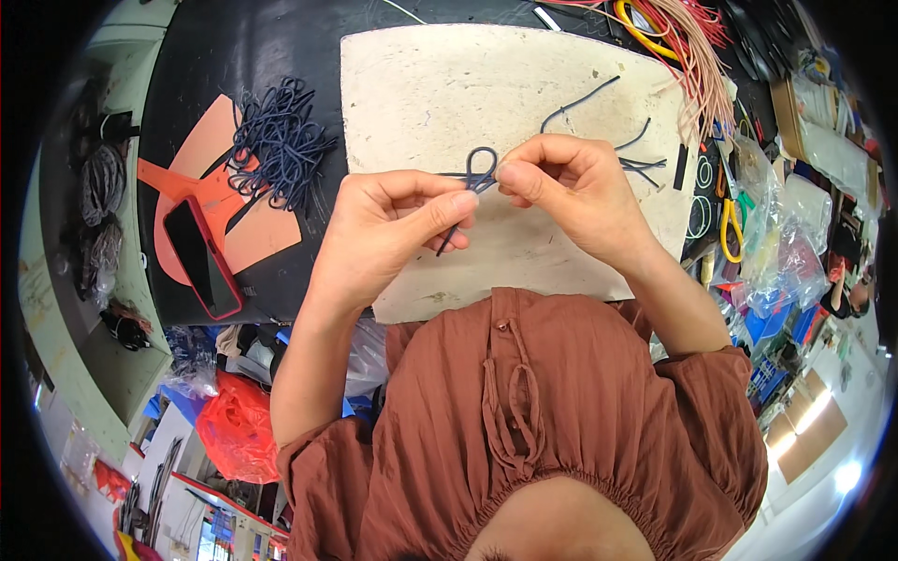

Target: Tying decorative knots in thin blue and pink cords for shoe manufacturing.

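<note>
"What's it all lying on?"

"A black table (pixel 257 37), with a pale board (pixel 421 103) set on it. The board is scuffed and specked, and its far edge bows outward."

"And the hands?"

"Both are above the board's middle. The left hand (pixel 398 220) has thumb and fingers clamped on a dark blue cord (pixel 482 150), whose small loop stands up between the hands. The right hand (pixel 566 182) is pinched on a strand at the loop's right side."

"Is there room to move?"

"Toward the board's far left corner, pale surface spreads out. On the right, cord pieces (pixel 593 94) lie toward the right edge (one curves up to the far right corner's side), just beyond the right hand."

"What crowds the edges?"

"Off the left edge, a blue cord tangle (pixel 285 145) overlaps orange pieces (pixel 196 140), with a red-edged phone (pixel 201 257) near the table's near left corner. A bundle of pink and red strands (pixel 687 65) hangs over the far right corner; yellow-handled scissors (pixel 731 232) lie past the right edge, beside clear plastic bags (pixel 776 248)."

"Farther out?"

"Pale shelving (pixel 140 112) along the left, and a red bag (pixel 234 430) below the near edge."
</note>
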Demonstrator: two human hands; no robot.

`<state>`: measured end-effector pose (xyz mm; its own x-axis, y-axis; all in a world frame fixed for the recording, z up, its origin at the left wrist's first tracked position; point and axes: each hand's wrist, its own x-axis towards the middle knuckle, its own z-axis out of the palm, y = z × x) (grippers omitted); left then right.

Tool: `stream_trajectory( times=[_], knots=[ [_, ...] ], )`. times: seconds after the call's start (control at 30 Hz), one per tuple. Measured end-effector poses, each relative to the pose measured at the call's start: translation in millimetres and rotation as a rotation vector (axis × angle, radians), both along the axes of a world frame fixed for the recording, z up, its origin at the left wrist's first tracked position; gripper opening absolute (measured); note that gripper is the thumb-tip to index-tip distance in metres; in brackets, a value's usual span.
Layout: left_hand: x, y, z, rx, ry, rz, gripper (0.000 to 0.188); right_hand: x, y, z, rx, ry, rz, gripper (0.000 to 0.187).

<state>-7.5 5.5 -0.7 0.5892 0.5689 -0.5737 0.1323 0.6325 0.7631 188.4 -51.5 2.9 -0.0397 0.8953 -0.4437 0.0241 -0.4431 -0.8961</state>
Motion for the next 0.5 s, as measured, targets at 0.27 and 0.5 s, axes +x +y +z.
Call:
stream_trajectory(
  times=[0.27,0.5],
  knots=[
    [4.6,-8.0,-0.6,0.129,0.023,-0.036,0.015,-9.0,4.3,-2.8,0.102,-0.028,0.072,0.020],
    [-6.2,1.2,1.8,0.356,0.163,0.108,0.016,-3.6,9.3,-8.2,0.190,0.013,-0.159,0.011]
  ],
)
